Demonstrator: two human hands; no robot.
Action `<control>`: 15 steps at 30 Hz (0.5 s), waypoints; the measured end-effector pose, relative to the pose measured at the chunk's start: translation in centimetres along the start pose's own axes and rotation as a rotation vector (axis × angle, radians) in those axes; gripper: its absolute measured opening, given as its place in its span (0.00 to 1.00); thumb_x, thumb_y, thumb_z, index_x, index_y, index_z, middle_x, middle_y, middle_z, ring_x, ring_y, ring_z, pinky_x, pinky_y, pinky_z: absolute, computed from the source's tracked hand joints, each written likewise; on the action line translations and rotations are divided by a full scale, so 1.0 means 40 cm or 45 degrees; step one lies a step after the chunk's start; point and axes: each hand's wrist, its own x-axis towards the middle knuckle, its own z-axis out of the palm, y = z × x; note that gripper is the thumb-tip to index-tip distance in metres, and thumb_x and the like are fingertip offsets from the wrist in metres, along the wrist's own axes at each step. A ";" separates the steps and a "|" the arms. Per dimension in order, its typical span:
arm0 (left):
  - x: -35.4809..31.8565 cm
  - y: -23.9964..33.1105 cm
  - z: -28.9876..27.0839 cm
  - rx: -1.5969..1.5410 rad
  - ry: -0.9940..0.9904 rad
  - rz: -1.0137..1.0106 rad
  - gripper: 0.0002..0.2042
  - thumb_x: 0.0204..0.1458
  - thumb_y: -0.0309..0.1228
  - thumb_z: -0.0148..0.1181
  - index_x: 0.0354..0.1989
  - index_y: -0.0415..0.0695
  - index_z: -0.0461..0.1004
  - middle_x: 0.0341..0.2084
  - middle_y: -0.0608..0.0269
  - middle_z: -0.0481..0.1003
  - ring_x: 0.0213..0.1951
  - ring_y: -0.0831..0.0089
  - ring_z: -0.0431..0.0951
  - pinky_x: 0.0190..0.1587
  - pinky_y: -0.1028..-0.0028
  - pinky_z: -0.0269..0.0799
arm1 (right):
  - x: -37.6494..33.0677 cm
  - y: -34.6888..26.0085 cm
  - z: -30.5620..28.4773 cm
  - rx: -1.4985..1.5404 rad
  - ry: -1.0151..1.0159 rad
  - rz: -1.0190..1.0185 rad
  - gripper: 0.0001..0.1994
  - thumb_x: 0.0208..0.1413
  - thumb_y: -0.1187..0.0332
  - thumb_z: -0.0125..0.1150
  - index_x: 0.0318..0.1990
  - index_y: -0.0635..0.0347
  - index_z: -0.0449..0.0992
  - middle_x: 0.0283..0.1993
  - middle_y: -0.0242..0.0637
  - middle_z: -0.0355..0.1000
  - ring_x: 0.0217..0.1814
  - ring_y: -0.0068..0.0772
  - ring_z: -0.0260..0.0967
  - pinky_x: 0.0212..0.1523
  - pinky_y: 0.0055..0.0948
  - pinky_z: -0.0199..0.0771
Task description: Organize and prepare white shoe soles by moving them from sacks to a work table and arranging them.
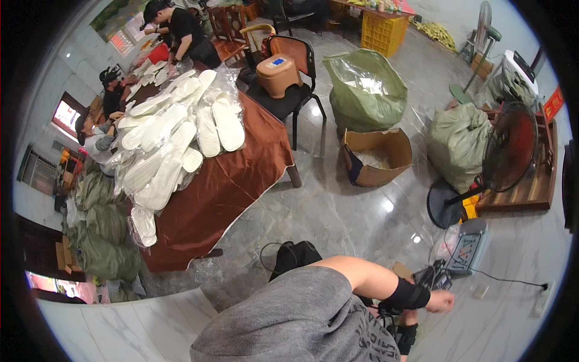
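Observation:
My left arm reaches across the lower right, wearing a black wrist strap. Beyond the strap my left hand is closed, its fingers curled; what they hold, if anything, is hidden. Just below it, my right hand shows only in part, above a second black strap, and its fingers cannot be made out. Black gear with cables lies right beside both hands, near the wall. A grey-blue box-shaped thing stands a little farther off.
Bagged white slippers are heaped on a table with a brown cloth. Co-workers work at its far end. An open carton, green sacks, a chair and a standing fan occupy the floor. A cord runs to a wall socket.

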 end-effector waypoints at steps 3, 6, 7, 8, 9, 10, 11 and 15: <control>-0.118 -0.053 -0.151 0.958 -0.263 0.322 0.11 0.44 0.36 0.54 0.27 0.40 0.75 0.19 0.56 0.77 0.27 0.65 0.79 0.30 0.67 0.72 | -0.009 -0.136 -0.033 0.155 -0.001 0.633 0.16 0.59 0.61 0.45 0.37 0.68 0.72 0.43 0.51 0.70 0.43 0.38 0.68 0.44 0.33 0.66; -0.185 -0.205 -0.385 1.045 -0.565 -0.115 0.12 0.40 0.35 0.58 0.29 0.40 0.74 0.23 0.49 0.74 0.29 0.50 0.75 0.31 0.58 0.69 | -0.294 0.207 -0.138 -0.064 0.139 0.790 0.22 0.59 0.56 0.46 0.20 0.64 0.71 0.16 0.40 0.65 0.18 0.34 0.65 0.23 0.37 0.64; -0.211 -0.208 -0.444 0.978 -0.482 -0.007 0.12 0.43 0.36 0.58 0.31 0.39 0.75 0.22 0.53 0.75 0.25 0.60 0.76 0.28 0.63 0.70 | -0.418 0.273 -0.166 -0.229 0.119 0.793 0.23 0.58 0.54 0.46 0.17 0.62 0.70 0.10 0.37 0.61 0.11 0.33 0.60 0.19 0.38 0.62; -0.265 -0.099 -0.479 0.276 -0.316 -0.744 0.11 0.52 0.35 0.54 0.31 0.38 0.75 0.19 0.60 0.75 0.21 0.71 0.75 0.26 0.69 0.71 | -0.396 0.176 -0.161 -0.231 -0.041 0.676 0.22 0.58 0.55 0.46 0.19 0.62 0.71 0.12 0.39 0.62 0.13 0.36 0.63 0.19 0.41 0.61; -0.289 -0.094 -0.487 -0.198 -0.320 -0.638 0.12 0.57 0.32 0.46 0.32 0.38 0.75 0.15 0.62 0.71 0.17 0.72 0.73 0.22 0.70 0.73 | -0.394 0.180 -0.178 -0.668 -0.195 0.553 0.22 0.59 0.55 0.44 0.19 0.63 0.71 0.13 0.43 0.63 0.18 0.43 0.64 0.22 0.43 0.60; -0.328 -0.009 -0.495 -0.396 -0.305 -0.623 0.12 0.59 0.29 0.42 0.36 0.37 0.73 0.14 0.62 0.68 0.19 0.72 0.73 0.28 0.69 0.74 | -0.342 0.107 -0.142 -0.008 0.173 0.839 0.21 0.58 0.57 0.44 0.21 0.63 0.70 0.17 0.46 0.63 0.24 0.49 0.63 0.26 0.45 0.59; -0.303 0.089 -0.468 -0.538 -0.332 -0.463 0.12 0.61 0.30 0.41 0.39 0.36 0.70 0.16 0.66 0.68 0.23 0.74 0.72 0.36 0.73 0.70 | -0.368 0.136 -0.137 -0.825 0.262 0.101 0.20 0.59 0.57 0.43 0.21 0.62 0.68 0.21 0.47 0.64 0.26 0.49 0.60 0.29 0.44 0.58; -0.294 0.302 -0.475 -1.078 -0.030 -0.395 0.08 0.62 0.33 0.41 0.32 0.45 0.64 0.10 0.74 0.52 0.14 0.80 0.54 0.23 0.76 0.56 | -0.148 -0.094 -0.105 0.122 0.749 0.742 0.24 0.61 0.54 0.45 0.18 0.62 0.62 0.13 0.37 0.56 0.16 0.32 0.51 0.19 0.36 0.50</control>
